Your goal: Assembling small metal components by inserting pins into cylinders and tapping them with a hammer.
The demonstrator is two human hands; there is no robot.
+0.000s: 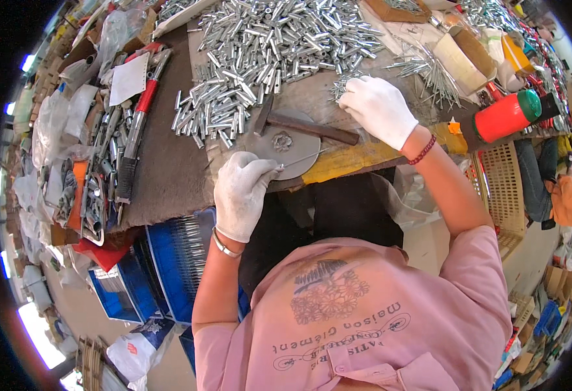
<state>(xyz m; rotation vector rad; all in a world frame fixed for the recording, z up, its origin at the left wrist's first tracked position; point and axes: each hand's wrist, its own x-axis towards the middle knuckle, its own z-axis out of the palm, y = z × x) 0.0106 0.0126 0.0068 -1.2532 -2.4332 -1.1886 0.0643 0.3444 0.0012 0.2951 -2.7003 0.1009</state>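
My left hand (242, 195), in a white work glove, is closed in a pinch on a thin metal rod (309, 158) that points to the right over a round grey metal plate (299, 171). Lying across the plate is a hammer (312, 128) with a dark head and brown wooden handle. A worn, flower-shaped mark shows in the plate's middle. My right hand (380, 112), gloved too, reaches to a small heap of tiny metal parts (340, 86). Its fingers are bent together at the heap, and what they hold is hidden.
A big pile of silvery metal tubes (279, 45) covers the bench's far side. Thin rods (437, 81) lie at right beside an open cardboard box (465, 58). A red canister with green cap (507, 116) sits at the right edge. Tools (107, 150) crowd the left; blue crates (175, 254) stand below.
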